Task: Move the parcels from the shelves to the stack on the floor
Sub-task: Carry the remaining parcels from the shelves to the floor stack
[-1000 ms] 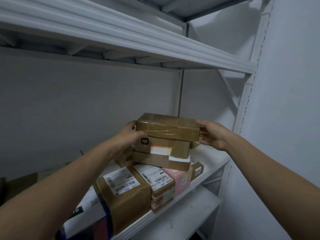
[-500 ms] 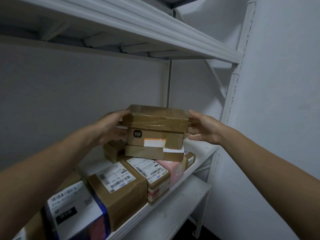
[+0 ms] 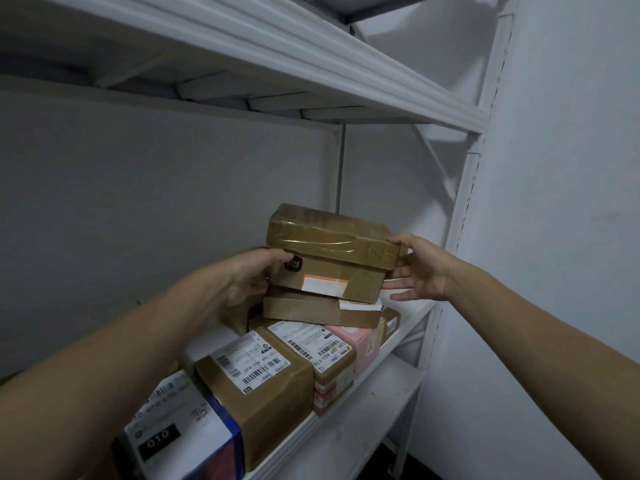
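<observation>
A pile of brown taped parcels stands on the middle shelf (image 3: 410,315). The top parcel (image 3: 329,237) lies on a second parcel with a black logo and orange-white label (image 3: 332,280). These two sit tilted on a third flat parcel (image 3: 311,310). My left hand (image 3: 249,278) grips the left end of the logo parcel, thumb on its front beside the logo. At the right end of the upper two parcels is my right hand (image 3: 422,271), thumb touching the top parcel's corner and fingers straight and spread.
Under the pile lie labelled brown parcels (image 3: 270,386), a pink box (image 3: 360,341) and a white-and-blue box (image 3: 180,441). An upper shelf (image 3: 311,46) hangs overhead. A lower shelf (image 3: 363,420) sits beneath, and a white wall (image 3: 554,237) stands close on the right.
The top two parcels have tilted and shifted on the third. My left thumb moved onto the logo parcel's front. My right fingers spread out at the right end.
</observation>
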